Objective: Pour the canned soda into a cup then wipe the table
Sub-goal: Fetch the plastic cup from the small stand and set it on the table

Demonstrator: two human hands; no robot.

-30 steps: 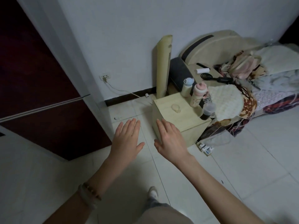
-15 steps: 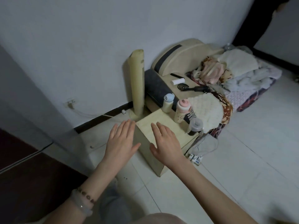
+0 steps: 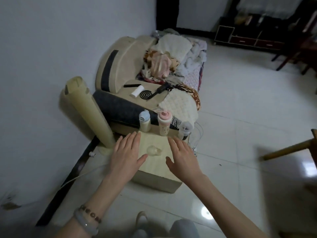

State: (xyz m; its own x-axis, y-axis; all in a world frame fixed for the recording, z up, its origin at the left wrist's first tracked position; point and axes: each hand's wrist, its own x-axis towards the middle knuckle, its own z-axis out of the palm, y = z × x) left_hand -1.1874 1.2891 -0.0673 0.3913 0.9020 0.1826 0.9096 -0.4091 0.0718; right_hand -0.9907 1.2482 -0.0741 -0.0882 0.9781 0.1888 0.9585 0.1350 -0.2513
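Head view: left hand [image 3: 127,157], right hand [image 3: 183,158] spread empty near two bottles [image 3: 145,121] [image 3: 164,124], perhaps one cup [image 3: 185,128].

Light was dim and greyish. White glare spots lay on the glossy floor tiles [image 3: 240,117] right of the low table [image 3: 154,162] and in front of it. Left of the table a soft shadow darkened the wall [image 3: 51,66]. Beyond it, the dark cabinet [image 3: 248,38] was murky and smeared.

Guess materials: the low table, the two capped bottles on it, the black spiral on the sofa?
The low table: pale wood-look board, matte, faint grain lines; laminate or wood, unclear. The blue-capped bottle and pink-capped bottle: likely plastic, translucent bodies, moulded coloured caps. The black spiral: matte, flat, probably pressed mosquito-coil material.
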